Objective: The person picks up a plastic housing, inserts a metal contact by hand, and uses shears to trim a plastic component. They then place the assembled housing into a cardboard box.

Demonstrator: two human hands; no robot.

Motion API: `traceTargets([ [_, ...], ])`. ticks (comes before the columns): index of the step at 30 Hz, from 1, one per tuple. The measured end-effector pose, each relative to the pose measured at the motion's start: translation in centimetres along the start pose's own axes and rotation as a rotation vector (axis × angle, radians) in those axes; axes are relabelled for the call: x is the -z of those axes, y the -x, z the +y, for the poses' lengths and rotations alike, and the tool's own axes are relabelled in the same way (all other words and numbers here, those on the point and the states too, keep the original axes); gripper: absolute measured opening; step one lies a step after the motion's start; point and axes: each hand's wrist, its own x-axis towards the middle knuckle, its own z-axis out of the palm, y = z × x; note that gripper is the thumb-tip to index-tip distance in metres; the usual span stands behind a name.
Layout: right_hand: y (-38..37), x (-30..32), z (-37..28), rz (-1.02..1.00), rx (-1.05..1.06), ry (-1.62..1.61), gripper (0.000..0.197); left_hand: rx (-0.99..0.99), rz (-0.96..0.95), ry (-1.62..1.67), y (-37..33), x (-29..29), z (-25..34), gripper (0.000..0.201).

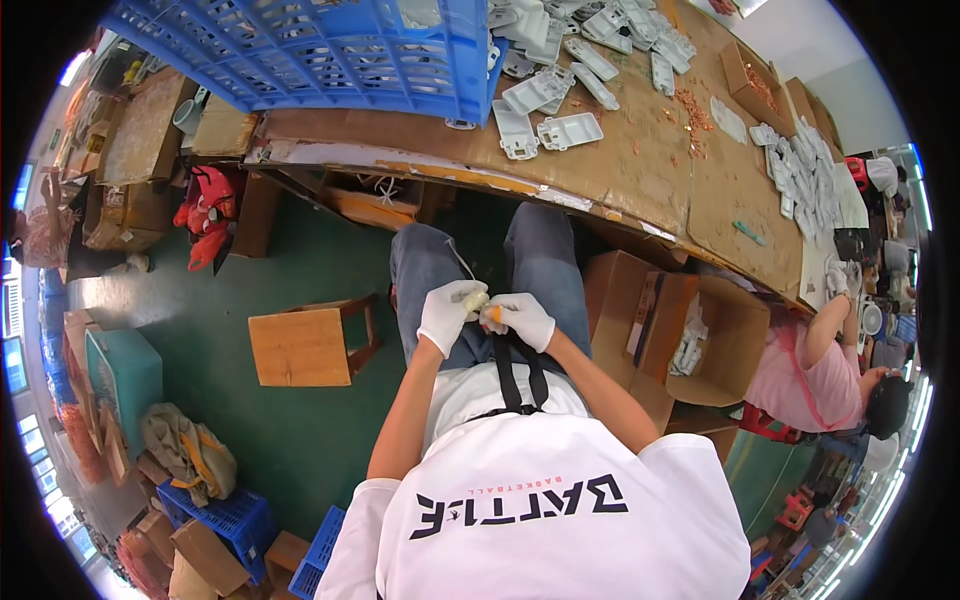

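My left hand (447, 316), in a white glove, is held over my lap with its fingers closed together. Pale yellowish material shows at its fingertips, too small to name. Close beside it, my right hand (526, 320), gloved in white too, has its fingers pinched inward, with a spot of orange near the tips. The fingertips of both hands almost meet. What lies between them, if anything, I cannot make out. Black straps (508, 375) hang down the front of my white shirt (540, 470), just below the hands.
A cardboard-covered workbench (640, 165) spans the far side, bearing a blue crate (330, 105), grey-white plastic casings (570, 131) and small copper-coloured parts (693, 110). A wooden stool (300, 345) stands at left, an open carton (735, 325) at right. A co-worker in pink (800, 375) sits further right.
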Motion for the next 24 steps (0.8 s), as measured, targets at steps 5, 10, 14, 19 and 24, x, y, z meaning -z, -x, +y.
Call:
traceTargets([
  [5, 0.0, -0.7, -0.4, 0.093, -0.007, 0.038, 0.023, -0.01, -0.067, 0.134, -0.3, 0.9, -0.5, 0.029],
  [10, 0.6, -1.0, -0.8, 0.122, 0.022, 0.025, 0.025, 0.001, -0.107, 0.28, -0.8, 0.9, -1.6, 0.033],
  [14, 0.9, -0.5, -0.9, 0.147, 0.041, 0.025, 0.026, -0.065, -0.067, 0.271, -1.3, 0.5, -1.7, 0.027],
  [19, 2.0, 0.4, -2.0, 0.184, 0.154, -0.18, 0.028, -0.141, 0.01, 0.168, -1.0, 0.6, 0.1, 0.022],
  [24, 0.8, 0.1, -4.1, 0.297, 0.219, 0.01, 0.022, -0.233, -0.05, 0.074, -0.2, 0.4, 1.1, 0.021],
])
